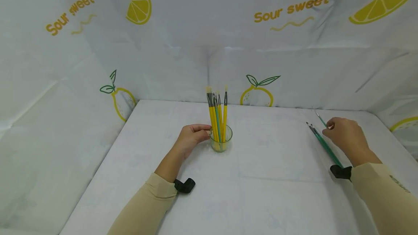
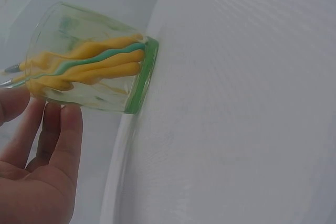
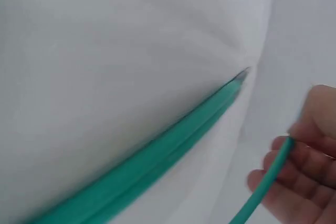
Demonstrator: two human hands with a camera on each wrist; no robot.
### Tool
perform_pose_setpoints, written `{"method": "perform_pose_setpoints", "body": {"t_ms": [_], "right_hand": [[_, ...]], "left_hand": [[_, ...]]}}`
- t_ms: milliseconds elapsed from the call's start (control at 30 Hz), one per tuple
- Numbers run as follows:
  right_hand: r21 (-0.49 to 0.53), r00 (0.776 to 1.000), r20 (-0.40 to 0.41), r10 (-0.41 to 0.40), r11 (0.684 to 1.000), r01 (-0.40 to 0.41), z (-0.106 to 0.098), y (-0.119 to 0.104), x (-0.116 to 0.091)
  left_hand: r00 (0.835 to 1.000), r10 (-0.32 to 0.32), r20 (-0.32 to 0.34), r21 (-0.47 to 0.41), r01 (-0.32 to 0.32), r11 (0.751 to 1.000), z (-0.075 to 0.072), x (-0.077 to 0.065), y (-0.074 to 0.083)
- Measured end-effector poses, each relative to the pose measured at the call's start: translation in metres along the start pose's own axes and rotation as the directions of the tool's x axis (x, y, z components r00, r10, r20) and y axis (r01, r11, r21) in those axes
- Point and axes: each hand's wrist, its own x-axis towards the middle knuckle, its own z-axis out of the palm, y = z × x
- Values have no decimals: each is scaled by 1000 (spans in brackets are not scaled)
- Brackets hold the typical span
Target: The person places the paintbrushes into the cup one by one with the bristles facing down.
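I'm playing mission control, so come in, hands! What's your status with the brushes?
Right hand pinching green brush. Left hand touching upright glass, brushes inside. Other green brushes lying beside right hand. Nothing seen standing between right hand and glass.

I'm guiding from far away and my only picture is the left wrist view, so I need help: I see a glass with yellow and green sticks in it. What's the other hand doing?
Observer: The right hand is pinching a green brush.

Operator: Cool! Are there more green ones over there?

Observer: Yes, at least two loose green brushes lie on the table beside that hand.

Operator: And the yellow brushes in my glass, which way do their hairy ends point? They're cut off for me.

Observer: Up. The head view shows their pale bristles above the rim.
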Motion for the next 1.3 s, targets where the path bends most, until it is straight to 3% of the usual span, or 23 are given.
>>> {"method": "perform_pose_setpoints", "body": {"t_ms": [133, 267, 567, 800, 967, 1300], "right_hand": [[14, 979, -187, -81, 996, 85, -6, -23, -1], [21, 959, -255, -126, 991, 136, -11, -47, -2], [177, 951, -271, -150, 963, 202, -13, -92, -4], [349, 972, -225, -71, 925, 149, -11, -127, -3], [519, 976, -212, -46, 841, 152, -4, -148, 0], [779, 979, -191, -70, 596, 195, 8, -185, 4]], "left_hand": [[1000, -8, -2, -4, 8, 1000, -1, 0, 0], [1000, -14, 5, -5, 14, 1000, -1, 0, 0], [1000, -16, 8, -1, 16, 1000, -1, -1, 1], [1000, -8, -2, 3, 8, 1000, -1, 0, -2], [1000, -6, -3, 8, 6, 1000, 0, -1, -1], [1000, 3, -8, 12, -3, 1000, 0, 0, -1]]}}
